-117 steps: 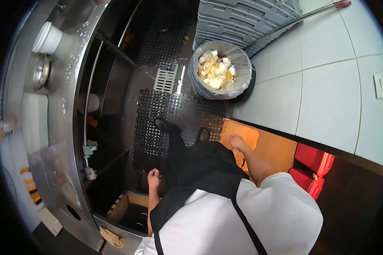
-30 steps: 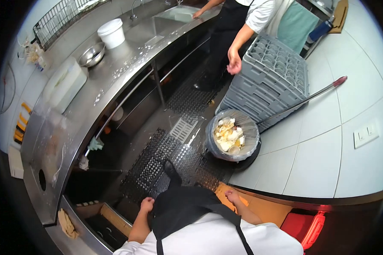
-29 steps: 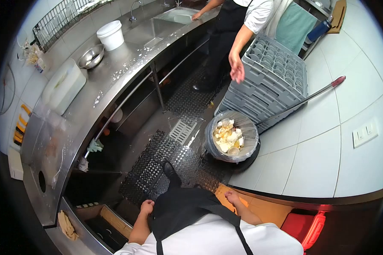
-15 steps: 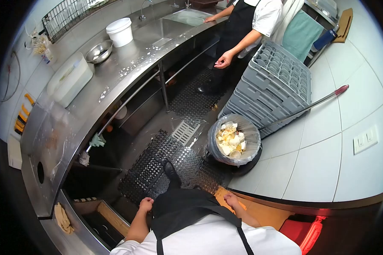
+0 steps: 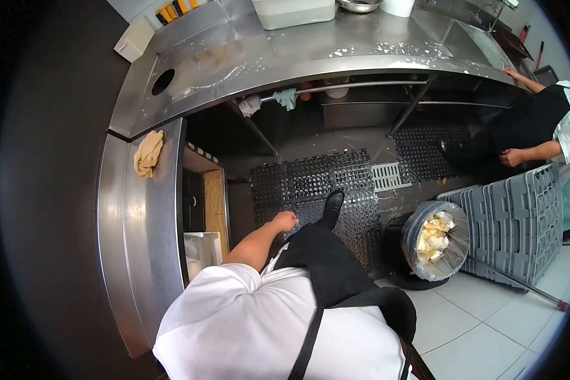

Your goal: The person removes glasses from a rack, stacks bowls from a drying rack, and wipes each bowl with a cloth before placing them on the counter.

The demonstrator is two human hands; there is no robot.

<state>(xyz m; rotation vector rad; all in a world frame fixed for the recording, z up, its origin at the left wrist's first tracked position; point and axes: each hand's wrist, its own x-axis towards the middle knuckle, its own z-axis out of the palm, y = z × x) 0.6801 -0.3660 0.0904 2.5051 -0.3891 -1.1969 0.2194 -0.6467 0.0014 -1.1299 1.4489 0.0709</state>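
Fingers of left hand (image 5: 286,221) curled narrow, floor mat (image 5: 307,177) part-hidden — right hand unseen, cannot tell its grip

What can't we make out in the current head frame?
All head view:
- Right hand: not visible, probably behind torso and black cloth apron.
- Left hand: palm turned away, curled fingers too small.
- White round bucket: top cut off by upper edge.
- Underside of steel counter: lost in shadow.

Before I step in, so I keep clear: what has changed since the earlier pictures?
The view has swung left and the right hand has gone out of sight; the left hand remains visible. The bin, stacked crates and beige cloth stay put.
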